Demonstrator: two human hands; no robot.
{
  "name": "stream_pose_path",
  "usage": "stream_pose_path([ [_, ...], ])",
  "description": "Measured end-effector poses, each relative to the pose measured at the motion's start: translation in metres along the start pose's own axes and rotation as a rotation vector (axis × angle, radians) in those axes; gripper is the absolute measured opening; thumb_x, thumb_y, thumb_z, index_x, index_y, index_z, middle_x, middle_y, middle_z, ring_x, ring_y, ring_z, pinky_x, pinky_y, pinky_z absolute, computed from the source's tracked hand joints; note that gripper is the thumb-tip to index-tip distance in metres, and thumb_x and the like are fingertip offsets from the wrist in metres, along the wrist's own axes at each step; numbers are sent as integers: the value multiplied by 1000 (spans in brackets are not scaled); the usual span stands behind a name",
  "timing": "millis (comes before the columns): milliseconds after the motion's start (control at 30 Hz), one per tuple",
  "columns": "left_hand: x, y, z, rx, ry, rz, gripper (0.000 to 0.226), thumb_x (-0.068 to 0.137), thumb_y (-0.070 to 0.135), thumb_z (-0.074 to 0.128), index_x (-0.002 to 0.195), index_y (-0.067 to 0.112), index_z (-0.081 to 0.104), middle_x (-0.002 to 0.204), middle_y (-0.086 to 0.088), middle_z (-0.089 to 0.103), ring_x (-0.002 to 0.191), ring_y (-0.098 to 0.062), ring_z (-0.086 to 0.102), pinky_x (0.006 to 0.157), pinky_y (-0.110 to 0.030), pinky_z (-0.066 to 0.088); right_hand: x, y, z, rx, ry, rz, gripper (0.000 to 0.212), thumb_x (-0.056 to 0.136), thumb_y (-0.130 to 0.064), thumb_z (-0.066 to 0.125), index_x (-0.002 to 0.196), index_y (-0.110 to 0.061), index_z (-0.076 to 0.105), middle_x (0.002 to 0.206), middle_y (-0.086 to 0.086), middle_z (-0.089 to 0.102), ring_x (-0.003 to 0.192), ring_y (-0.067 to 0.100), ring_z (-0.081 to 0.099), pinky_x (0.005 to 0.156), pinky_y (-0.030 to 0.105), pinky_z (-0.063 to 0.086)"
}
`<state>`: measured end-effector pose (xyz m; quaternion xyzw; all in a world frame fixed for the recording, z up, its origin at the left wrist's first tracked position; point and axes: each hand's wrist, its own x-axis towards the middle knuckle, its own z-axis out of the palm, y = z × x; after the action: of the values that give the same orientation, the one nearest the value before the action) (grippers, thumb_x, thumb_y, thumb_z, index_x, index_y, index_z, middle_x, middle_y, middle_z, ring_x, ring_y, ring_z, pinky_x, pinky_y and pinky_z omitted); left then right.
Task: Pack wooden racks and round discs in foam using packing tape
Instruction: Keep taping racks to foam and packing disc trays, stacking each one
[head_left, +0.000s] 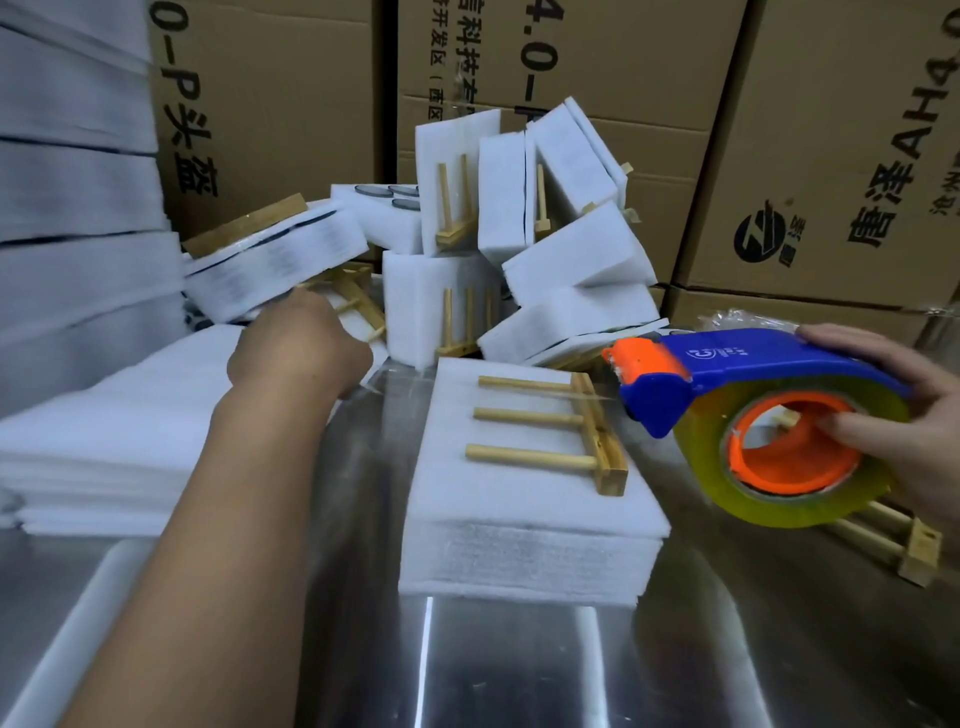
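A white foam block (535, 519) lies on the steel table in front of me, with a wooden rack (561, 431) flat on top, pegs pointing left. My right hand (904, 415) grips a blue and orange tape dispenser (769, 410) with a clear tape roll, just right of the rack. My left hand (296, 343) reaches far left to the lower edge of a tilted, taped foam pack (275, 260). Its fingers are hidden behind the hand. Round dark discs (395, 195) sit in a foam piece at the back.
Several taped foam packs (519, 234) with racks are heaped at the back. Foam sheets (104, 441) are stacked on the left, with taller stacks behind. Cardboard boxes (831, 130) wall the back and right. A loose rack (909, 545) lies under the dispenser. The steel table (519, 665) runs toward me.
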<state>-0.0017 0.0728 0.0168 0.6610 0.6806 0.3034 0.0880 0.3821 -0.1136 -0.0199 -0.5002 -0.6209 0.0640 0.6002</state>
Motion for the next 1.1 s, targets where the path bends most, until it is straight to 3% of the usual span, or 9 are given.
stream_pose_path([
  [67, -2, 0, 2, 99, -101, 6, 9, 70, 5, 63, 64, 5, 57, 64, -11, 54, 60, -27, 52, 51, -24, 37, 5, -6, 19, -31, -49, 40, 68, 64, 8, 68, 111, -42, 66, 130, -11, 57, 114, 9, 58, 83, 23, 55],
  [133, -4, 1, 8, 196, -189, 7, 14, 67, 2, 64, 61, 6, 52, 64, -11, 51, 60, -26, 50, 55, -26, 40, 4, -5, 21, -21, -73, 63, 65, 57, -1, 64, 106, -43, 68, 124, -16, 60, 110, 2, 59, 79, 16, 54],
  [267, -11, 7, 18, 328, -250, 41, 23, 75, 1, 59, 65, 11, 41, 69, -6, 43, 61, -20, 41, 67, -30, 39, 1, -7, 21, 62, -99, 96, 68, 60, 11, 64, 101, -43, 69, 115, -19, 64, 94, 2, 66, 70, 18, 56],
  [367, -16, 11, 23, 433, -268, 79, 19, 80, 4, 54, 74, 13, 39, 75, 0, 40, 75, -20, 41, 73, -31, 36, 1, -1, 19, 47, -109, 114, 76, 66, 24, 58, 99, -43, 69, 111, -19, 66, 86, 4, 68, 65, 21, 57],
  [633, -18, 16, 21, 516, -250, 70, 10, 88, 12, 51, 85, 18, 44, 76, 1, 39, 86, -21, 43, 77, -29, 32, 1, -2, 18, 67, -122, 153, 73, 67, 23, 56, 100, -41, 69, 110, -17, 66, 84, 7, 69, 63, 24, 59],
  [700, -22, 18, 26, 558, -239, 95, 9, 88, 15, 53, 93, 21, 49, 87, 2, 48, 92, -20, 48, 77, -28, 32, 1, -3, 19, 71, -121, 162, 74, 67, 24, 55, 98, -41, 69, 109, -17, 66, 83, 7, 69, 62, 24, 59],
  [833, -27, 23, 39, 650, -229, 133, 29, 90, 18, 51, 120, 20, 54, 122, 3, 55, 114, -19, 52, 77, -27, 30, 0, -8, 21, 78, -116, 179, 75, 67, 26, 53, 94, -42, 70, 107, -19, 67, 82, 5, 69, 62, 22, 58],
  [967, -31, 26, 47, 693, -240, 167, 34, 93, 20, 47, 127, 18, 50, 129, 2, 54, 120, -19, 51, 77, -27, 32, -1, -12, 25, 68, -119, 195, 75, 67, 26, 53, 89, -44, 70, 102, -22, 67, 81, 4, 69, 61, 21, 58],
  [1100, -33, 27, 50, 692, -310, 164, 35, 96, 18, 43, 130, 16, 49, 136, -2, 49, 126, -22, 46, 97, -31, 36, -2, -14, 27, 70, -117, 222, 72, 69, 29, 51, 91, -38, 67, 98, -23, 67, 78, 5, 69, 61, 21, 57],
])
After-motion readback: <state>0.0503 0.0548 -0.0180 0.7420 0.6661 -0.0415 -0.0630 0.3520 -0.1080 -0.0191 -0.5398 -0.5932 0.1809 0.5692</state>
